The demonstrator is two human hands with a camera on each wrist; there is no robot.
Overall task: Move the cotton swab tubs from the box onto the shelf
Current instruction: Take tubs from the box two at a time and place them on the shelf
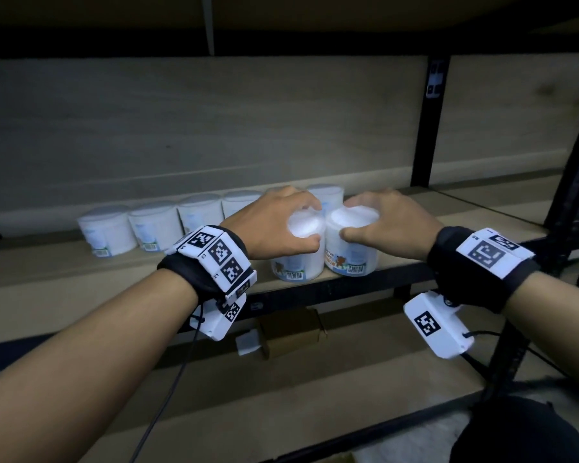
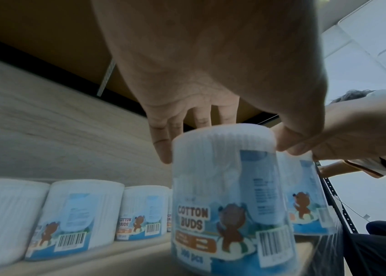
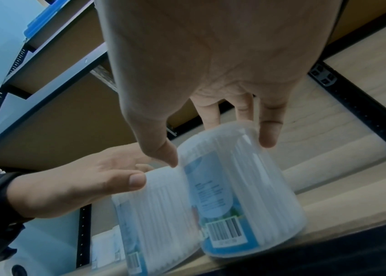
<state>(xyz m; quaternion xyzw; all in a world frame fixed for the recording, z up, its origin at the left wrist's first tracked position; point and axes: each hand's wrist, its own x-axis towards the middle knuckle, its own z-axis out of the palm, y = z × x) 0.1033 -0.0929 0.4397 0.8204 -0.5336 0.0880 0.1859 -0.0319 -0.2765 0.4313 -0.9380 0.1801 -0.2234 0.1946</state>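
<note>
Two clear cotton swab tubs with bear labels stand side by side at the front edge of the wooden shelf [image 1: 64,262]. My left hand [image 1: 281,222] grips the left tub [image 1: 298,259] from above, fingers and thumb curled round its lid [image 2: 222,136]. My right hand [image 1: 381,218] grips the right tub [image 1: 351,252] the same way; in the right wrist view its thumb and fingers clasp that tub [image 3: 246,177]. The two tubs touch each other. Several more tubs [image 1: 154,225] stand in a row further back on the shelf, to the left.
A black upright post [image 1: 428,128] stands behind and right of the tubs. The black shelf rail [image 1: 348,285] runs under the tubs. A small cardboard box [image 1: 291,329] lies on the lower shelf. Bare shelf board lies left front and to the right of the tubs.
</note>
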